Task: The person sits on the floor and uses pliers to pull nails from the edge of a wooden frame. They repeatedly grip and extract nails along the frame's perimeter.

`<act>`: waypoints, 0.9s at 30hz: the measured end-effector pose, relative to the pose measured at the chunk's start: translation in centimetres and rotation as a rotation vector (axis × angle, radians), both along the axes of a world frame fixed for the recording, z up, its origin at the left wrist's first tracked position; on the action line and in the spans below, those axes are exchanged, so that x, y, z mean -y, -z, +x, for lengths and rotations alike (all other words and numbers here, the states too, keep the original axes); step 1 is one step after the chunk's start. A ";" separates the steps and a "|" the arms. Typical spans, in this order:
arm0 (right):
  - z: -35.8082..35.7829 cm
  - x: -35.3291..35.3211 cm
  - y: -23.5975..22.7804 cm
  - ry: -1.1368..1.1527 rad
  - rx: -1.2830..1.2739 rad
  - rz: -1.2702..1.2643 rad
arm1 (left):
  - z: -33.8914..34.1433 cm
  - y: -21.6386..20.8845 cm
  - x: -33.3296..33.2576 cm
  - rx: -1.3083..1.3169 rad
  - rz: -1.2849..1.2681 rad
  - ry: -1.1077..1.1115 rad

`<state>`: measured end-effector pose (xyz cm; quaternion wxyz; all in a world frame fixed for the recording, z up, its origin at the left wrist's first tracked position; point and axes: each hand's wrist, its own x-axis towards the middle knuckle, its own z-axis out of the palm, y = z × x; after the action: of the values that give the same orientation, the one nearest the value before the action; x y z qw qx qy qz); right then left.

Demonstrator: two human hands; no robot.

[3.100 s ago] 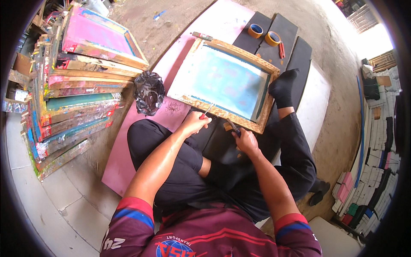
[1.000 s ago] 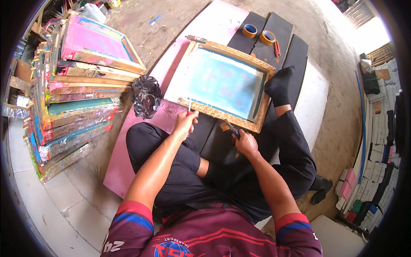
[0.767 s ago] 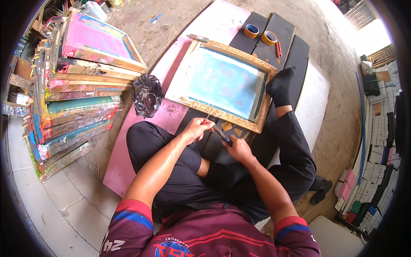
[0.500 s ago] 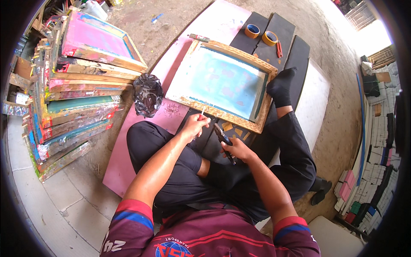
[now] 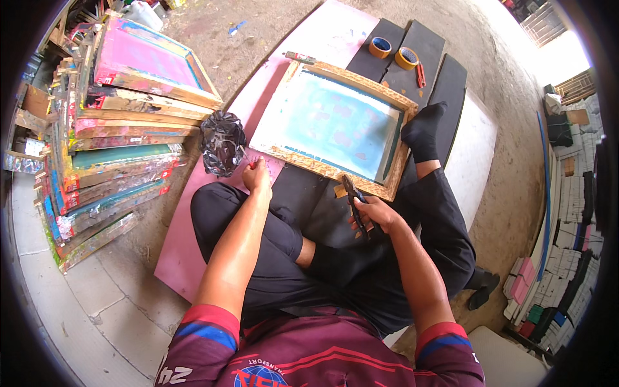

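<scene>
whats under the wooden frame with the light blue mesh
The wooden frame lies across a pink sheet at its left and black panels farther right; both show past its edges. Anything directly beneath the frame is covered and cannot be seen.

bright daylight, glare blown out at upper-right opening (image 5: 562,55); nearby floor (image 5: 509,58) washed out; soft shadow on pink board (image 5: 173,271); fisheye bends edges, corners black, middle fairly sharp

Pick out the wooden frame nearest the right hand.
The blue-meshed frame just beyond the right hand; it lies apart, while the other frames are stacked at left.
</scene>
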<state>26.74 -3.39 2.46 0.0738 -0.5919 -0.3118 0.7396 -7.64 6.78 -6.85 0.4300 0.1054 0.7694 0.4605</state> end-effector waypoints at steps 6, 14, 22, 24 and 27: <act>-0.6 -0.6 -0.5 0.012 0.025 0.004 | -0.8 1.7 -0.3 0.037 0.001 -0.021; -3.6 0.7 -0.6 -0.087 0.495 0.267 | 1.8 -4.1 1.2 0.175 -0.028 0.097; -5.2 2.8 1.6 -0.140 0.884 0.536 | 2.6 -4.4 1.6 0.228 0.001 0.270; -5.8 2.6 0.7 -0.155 0.888 0.452 | 2.8 -4.5 1.8 0.242 0.017 0.384; -5.9 3.1 1.0 -0.137 0.911 0.521 | 3.4 -5.0 2.7 0.308 -0.009 0.677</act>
<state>20.84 -6.44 1.51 0.0271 -0.7935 -0.5238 0.3084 -4.22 4.05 -1.86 0.6691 0.2813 0.6192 0.2995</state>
